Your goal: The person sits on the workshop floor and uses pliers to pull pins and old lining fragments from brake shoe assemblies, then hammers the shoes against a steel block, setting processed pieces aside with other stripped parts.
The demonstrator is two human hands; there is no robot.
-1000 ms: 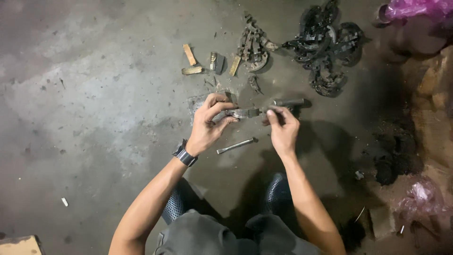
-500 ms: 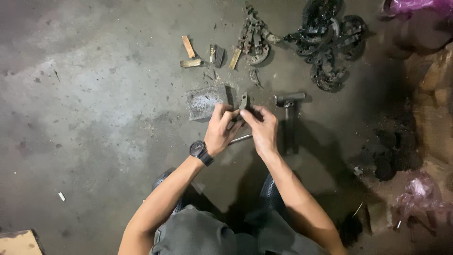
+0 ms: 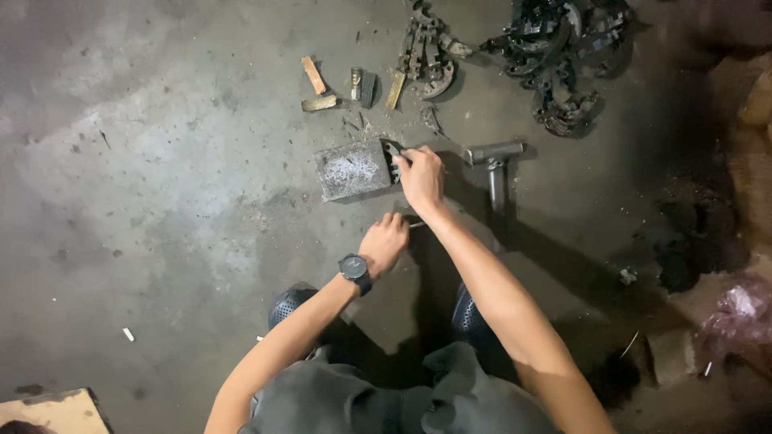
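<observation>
Squatting on a stained concrete floor (image 3: 145,161), a heap of black metal scrap (image 3: 563,56) at the top. Right hand (image 3: 420,173) pinching a small toothed metal part (image 3: 392,153) against the edge of a grey block (image 3: 352,169), hammer (image 3: 494,161) just beside. Left hand (image 3: 384,241), watch (image 3: 354,269) on its wrist, curled loosely over a thin metal rod (image 3: 416,224); grip on it impossible to tell.

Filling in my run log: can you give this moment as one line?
right hand: on small dark part at grey block edge | left hand: low, on thin rod, grip unclear | hammer: lying untouched on floor
</observation>
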